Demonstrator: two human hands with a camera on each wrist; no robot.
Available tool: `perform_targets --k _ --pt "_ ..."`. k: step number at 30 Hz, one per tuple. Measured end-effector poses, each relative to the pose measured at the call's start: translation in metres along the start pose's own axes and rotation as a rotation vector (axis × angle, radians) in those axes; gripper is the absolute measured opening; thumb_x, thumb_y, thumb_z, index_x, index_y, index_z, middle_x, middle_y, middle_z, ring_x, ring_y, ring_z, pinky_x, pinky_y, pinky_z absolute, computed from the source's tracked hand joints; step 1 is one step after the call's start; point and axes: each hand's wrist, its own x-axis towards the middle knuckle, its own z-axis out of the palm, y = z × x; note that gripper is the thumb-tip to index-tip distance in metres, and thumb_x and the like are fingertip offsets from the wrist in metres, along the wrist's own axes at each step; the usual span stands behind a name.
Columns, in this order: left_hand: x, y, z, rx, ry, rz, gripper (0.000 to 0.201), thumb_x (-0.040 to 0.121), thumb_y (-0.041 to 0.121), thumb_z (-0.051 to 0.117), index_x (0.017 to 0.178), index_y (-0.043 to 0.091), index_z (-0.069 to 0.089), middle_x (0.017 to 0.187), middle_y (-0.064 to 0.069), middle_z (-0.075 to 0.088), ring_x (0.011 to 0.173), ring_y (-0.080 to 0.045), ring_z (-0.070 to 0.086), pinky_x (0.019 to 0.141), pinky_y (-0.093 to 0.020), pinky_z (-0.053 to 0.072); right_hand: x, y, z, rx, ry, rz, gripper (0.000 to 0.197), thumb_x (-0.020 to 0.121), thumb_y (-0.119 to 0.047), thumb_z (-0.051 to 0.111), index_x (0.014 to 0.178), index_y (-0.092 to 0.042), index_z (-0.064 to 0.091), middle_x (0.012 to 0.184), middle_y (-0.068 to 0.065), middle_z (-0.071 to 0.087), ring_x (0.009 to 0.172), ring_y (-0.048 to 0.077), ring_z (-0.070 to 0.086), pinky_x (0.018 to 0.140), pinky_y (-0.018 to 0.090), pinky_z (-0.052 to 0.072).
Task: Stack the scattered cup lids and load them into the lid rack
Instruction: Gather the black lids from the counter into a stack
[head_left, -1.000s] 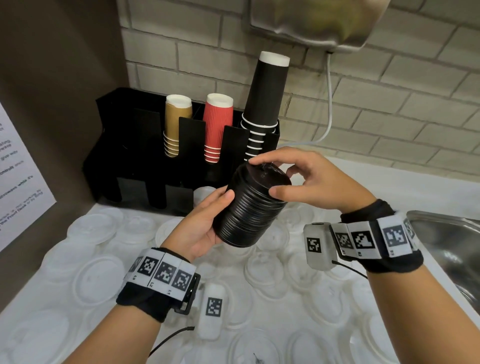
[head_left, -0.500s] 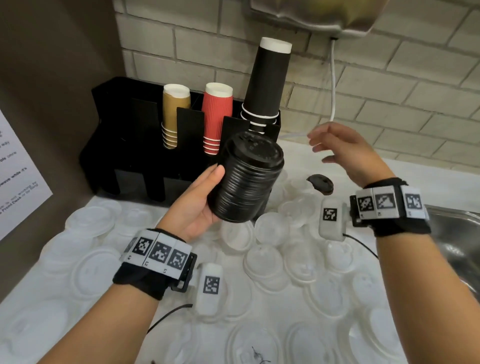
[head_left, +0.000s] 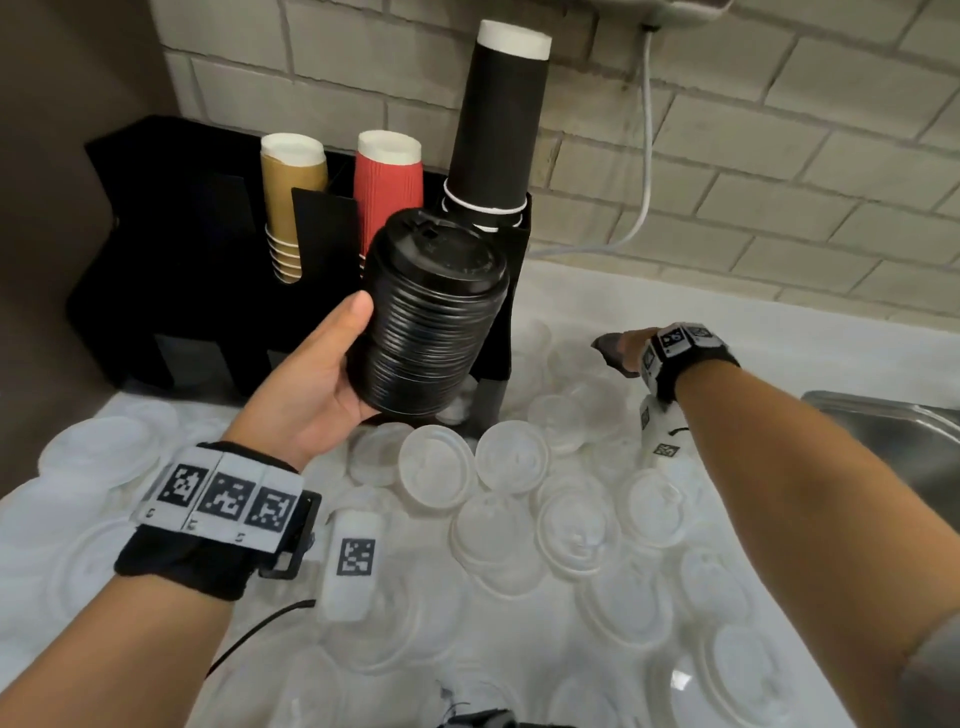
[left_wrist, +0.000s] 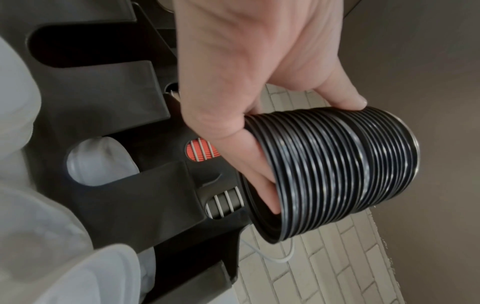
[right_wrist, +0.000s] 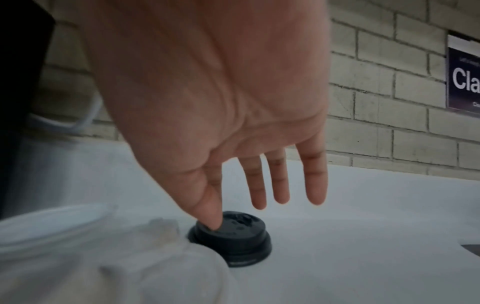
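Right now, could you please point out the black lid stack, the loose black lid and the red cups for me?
black lid stack (head_left: 431, 332), head view, on its ribbed side.
loose black lid (right_wrist: 233, 240), right wrist view, on its raised dome.
red cups (head_left: 387, 176), head view, on the top cup's ribbed wall.

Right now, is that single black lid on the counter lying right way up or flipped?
Right way up: the black lid shows its raised top with the sip hole, rim down on the counter.
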Motion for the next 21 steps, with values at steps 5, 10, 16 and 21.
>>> perform_targets --k 5,10,16,21 --pt "0.005 0.001 -0.005 0.016 -0.014 0.002 0.068 0.062 0.057 0.083 0.118 0.022 0.067 0.124 -0.005 0.067 0.114 -0.022 0.064 0.077 -0.036 0.058 0.02 0.008 0.005 -0.064 -0.087 0.015 0.06 0.087 -0.029 0.058 0.143 -0.037 0.037 0.143 0.005 0.048 0.119 0.032 0.054 0.086 0.033 0.044" --pt "0.006 0.0 -0.008 0.038 -0.025 0.009 0.06 0.064 0.057 0.081 0.114 0.025 0.07 0.124 -0.004 0.067 0.115 -0.022 0.064 0.078 -0.036 0.058 0.028 0.002 0.002 -0.135 -0.188 0.06 0.03 0.075 -0.03 0.072 0.053 -0.027 0.051 0.077 -0.004 0.057 0.078 0.019 0.058 0.075 0.028 0.049" --pt "0.003 -0.003 -0.009 0.06 -0.005 0.013 0.062 0.058 0.06 0.085 0.108 0.027 0.073 0.118 -0.002 0.07 0.109 -0.02 0.067 0.073 -0.036 0.059 0.01 0.005 0.001 -0.043 -0.222 0.04 0.026 0.069 -0.02 0.074 0.091 -0.02 0.061 0.097 0.006 0.063 0.087 0.025 0.061 0.077 0.029 0.05" --pt "0.001 -0.004 -0.009 0.06 -0.012 0.014 0.061 0.057 0.06 0.084 0.107 0.027 0.073 0.117 -0.002 0.071 0.107 -0.02 0.068 0.072 -0.035 0.059 -0.005 0.01 0.007 0.035 -0.141 0.078 0.054 0.069 -0.025 0.069 0.118 -0.022 0.046 0.113 0.01 0.058 0.09 0.03 0.058 0.067 0.031 0.044"
